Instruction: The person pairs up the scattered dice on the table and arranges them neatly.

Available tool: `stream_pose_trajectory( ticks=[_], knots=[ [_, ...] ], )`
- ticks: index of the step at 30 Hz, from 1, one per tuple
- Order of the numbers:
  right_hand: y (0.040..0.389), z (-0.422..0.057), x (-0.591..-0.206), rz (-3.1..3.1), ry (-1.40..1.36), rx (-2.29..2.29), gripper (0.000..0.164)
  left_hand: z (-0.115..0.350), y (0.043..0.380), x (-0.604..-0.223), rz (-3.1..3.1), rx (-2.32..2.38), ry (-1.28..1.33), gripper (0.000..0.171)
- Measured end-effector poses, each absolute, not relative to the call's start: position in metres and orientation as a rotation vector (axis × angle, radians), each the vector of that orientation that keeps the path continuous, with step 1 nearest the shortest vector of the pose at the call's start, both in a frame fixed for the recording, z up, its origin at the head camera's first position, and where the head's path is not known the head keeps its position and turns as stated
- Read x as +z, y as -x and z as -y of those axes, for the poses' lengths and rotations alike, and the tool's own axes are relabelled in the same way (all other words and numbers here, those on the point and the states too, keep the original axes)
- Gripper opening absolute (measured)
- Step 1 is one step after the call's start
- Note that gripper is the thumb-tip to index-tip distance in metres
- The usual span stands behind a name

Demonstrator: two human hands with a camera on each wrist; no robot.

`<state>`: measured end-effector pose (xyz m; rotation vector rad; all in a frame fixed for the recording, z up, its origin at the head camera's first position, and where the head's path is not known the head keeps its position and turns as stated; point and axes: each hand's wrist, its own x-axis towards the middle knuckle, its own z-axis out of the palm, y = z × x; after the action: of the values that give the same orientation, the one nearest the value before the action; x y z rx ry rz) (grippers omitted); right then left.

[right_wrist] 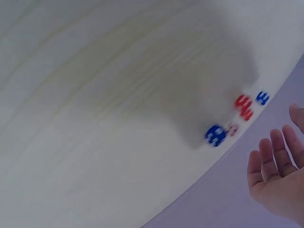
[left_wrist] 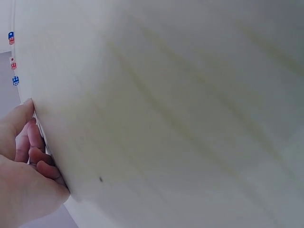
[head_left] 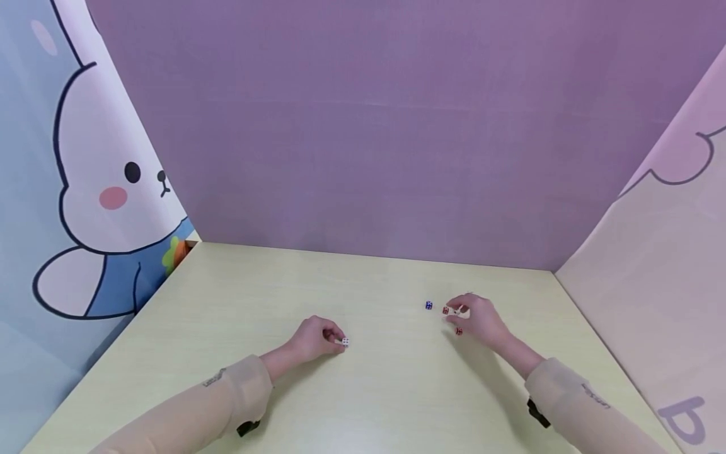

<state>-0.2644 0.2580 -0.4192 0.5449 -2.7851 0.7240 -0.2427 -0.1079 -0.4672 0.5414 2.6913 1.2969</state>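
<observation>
In the head view my left hand [head_left: 314, 338] pinches a white die [head_left: 345, 342] at its fingertips, low over the table. In the left wrist view the left hand [left_wrist: 28, 161] shows curled fingers, and the die is hidden. My right hand [head_left: 479, 318] is over a small group of dice, thumb and fingers apart. A red die [head_left: 445, 310] lies near its fingertips, another red die [head_left: 459, 331] just below the thumb, and a blue die [head_left: 428, 305] to the left. The right wrist view shows the right hand [right_wrist: 280, 175] holding nothing, near a pale die [right_wrist: 232, 129] and a second blue die [right_wrist: 215, 136].
The dice rest on a pale wood-grain table [head_left: 374, 391]. A purple cloth wall [head_left: 363, 139] rises along its back edge. Printed panels flank it, a cartoon rabbit panel [head_left: 96, 189] on the left and a pale pink panel [head_left: 669, 252] on the right.
</observation>
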Motion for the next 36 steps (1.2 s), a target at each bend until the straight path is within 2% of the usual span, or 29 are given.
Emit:
stream_pose_trajectory(
  ticks=[7, 20, 36],
  knots=[
    [0.278, -0.281, -0.428, 2.818, -0.446, 0.679, 0.025, 0.108, 0.242, -0.466, -2.678, 1.304, -0.529, 0.013],
    [0.288, -0.285, -0.441, 2.965, -0.216, 0.792, 0.023, 0.106, 0.240, -0.461, -2.674, 1.286, -0.505, 0.013],
    [0.288, -0.279, -0.444, 3.002, -0.210, 0.806, 0.016, 0.108, 0.239, -0.461, -2.678, 1.271, -0.508, 0.014]
  ],
)
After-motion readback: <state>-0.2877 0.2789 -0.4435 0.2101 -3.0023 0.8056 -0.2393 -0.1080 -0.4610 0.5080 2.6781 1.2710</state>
